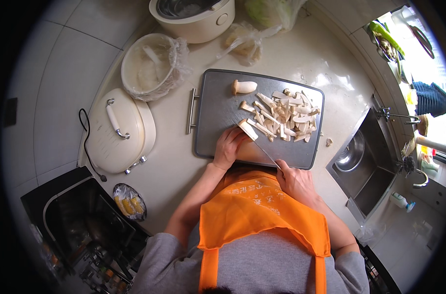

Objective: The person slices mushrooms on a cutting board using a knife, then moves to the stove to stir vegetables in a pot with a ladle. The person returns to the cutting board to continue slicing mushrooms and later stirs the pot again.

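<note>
My right hand [296,180] grips the handle of a kitchen knife [266,153], its thin blade slanting up and left over the near edge of a grey cutting board [217,110]. At the blade's far end is a cut king oyster mushroom piece [248,130]. My left hand [227,146] holds that piece from the left, its fingertips bent and partly hidden. Sliced mushroom strips [287,114] lie heaped on the board's right half. One whole king oyster mushroom [244,87] rests on its side near the far edge.
Left of the board stand a cream electric cooker with a lid [114,136] and a plastic-lined bowl [147,68]. Behind it are a rice cooker [197,27] and a tied plastic bag [245,42]. A sink [373,161] lies right; wrapped corn [129,202] sits near the stove [86,220].
</note>
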Demonstrator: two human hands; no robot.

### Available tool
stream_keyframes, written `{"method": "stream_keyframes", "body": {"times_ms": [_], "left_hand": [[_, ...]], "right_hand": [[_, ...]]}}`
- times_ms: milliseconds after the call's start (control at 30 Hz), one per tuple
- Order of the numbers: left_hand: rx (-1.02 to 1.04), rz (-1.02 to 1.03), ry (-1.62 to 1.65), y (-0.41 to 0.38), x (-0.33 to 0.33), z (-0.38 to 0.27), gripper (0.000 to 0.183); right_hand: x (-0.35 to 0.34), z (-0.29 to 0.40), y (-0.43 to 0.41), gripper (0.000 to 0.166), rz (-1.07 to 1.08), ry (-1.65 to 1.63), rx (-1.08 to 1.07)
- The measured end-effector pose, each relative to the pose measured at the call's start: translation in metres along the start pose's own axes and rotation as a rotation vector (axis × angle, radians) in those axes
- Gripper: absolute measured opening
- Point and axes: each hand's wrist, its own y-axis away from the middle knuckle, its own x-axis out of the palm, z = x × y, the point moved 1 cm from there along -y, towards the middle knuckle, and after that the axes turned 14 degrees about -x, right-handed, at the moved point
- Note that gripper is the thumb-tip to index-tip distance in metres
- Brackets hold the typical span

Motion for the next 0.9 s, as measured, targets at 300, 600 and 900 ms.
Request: {"method": "stream_keyframes", "body": {"times_ms": [300,600,900], "left_hand": [[0.025,0.025,-0.076,0.003,0.002,0.004,0.031],[-0.116,-0.121,-0.139,-0.044,-0.042,0.032,0.014],[-0.967,0.490,1.478,-0.035,-0.043,-0.038,0.049]], "right_hand": [[0.058,-0.026,-0.009,0.040,-0.052,-0.068,0.011],[0.035,-0.023,0.003,0.042,-0.249,-0.110,-0.121],[0.001,-0.027,0.003,0.022,-0.010,-1.181,0.286]]}}
